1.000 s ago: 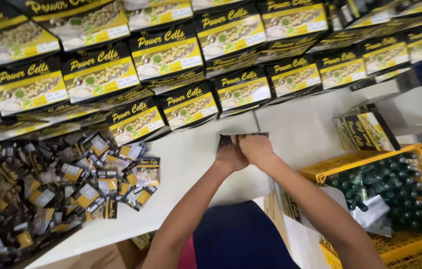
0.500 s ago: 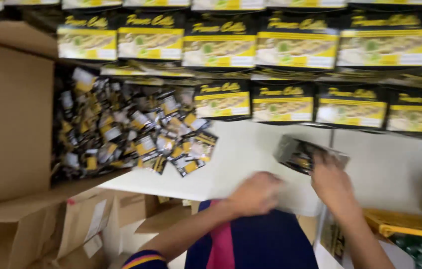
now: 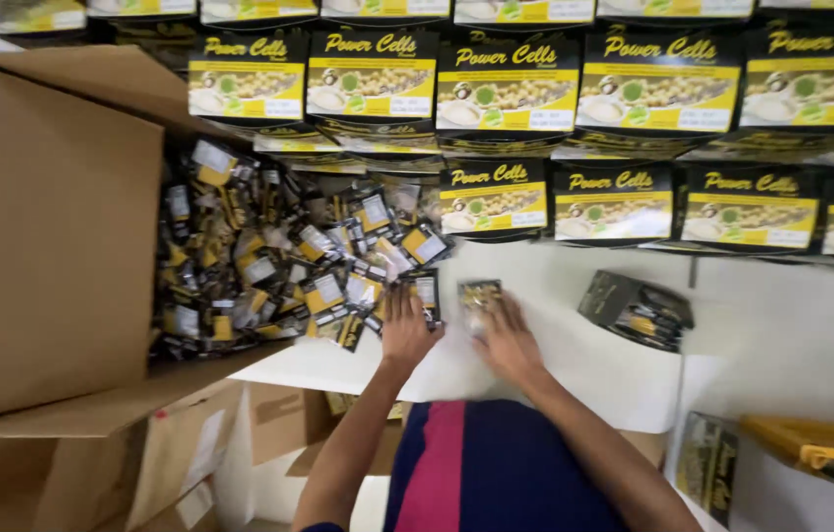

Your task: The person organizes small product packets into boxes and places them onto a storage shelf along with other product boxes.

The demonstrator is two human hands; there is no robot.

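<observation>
My left hand (image 3: 405,330) lies flat on the white table (image 3: 575,369) at the edge of a heap of small black-and-yellow sachets (image 3: 279,256), touching the nearest ones. My right hand (image 3: 508,340) is beside it, fingers on one sachet (image 3: 479,296) lying apart from the heap. An opened black carton (image 3: 636,308) lies on its side to the right of my right hand.
Rows of black-and-yellow boxes (image 3: 506,89) stand along the back. A large open cardboard box (image 3: 43,236) fills the left side. A yellow crate (image 3: 816,443) and a black carton (image 3: 707,463) sit at lower right.
My view has swung left. Both hands moved from the opened carton over to the sachet heap, and the carton now lies alone on the table.
</observation>
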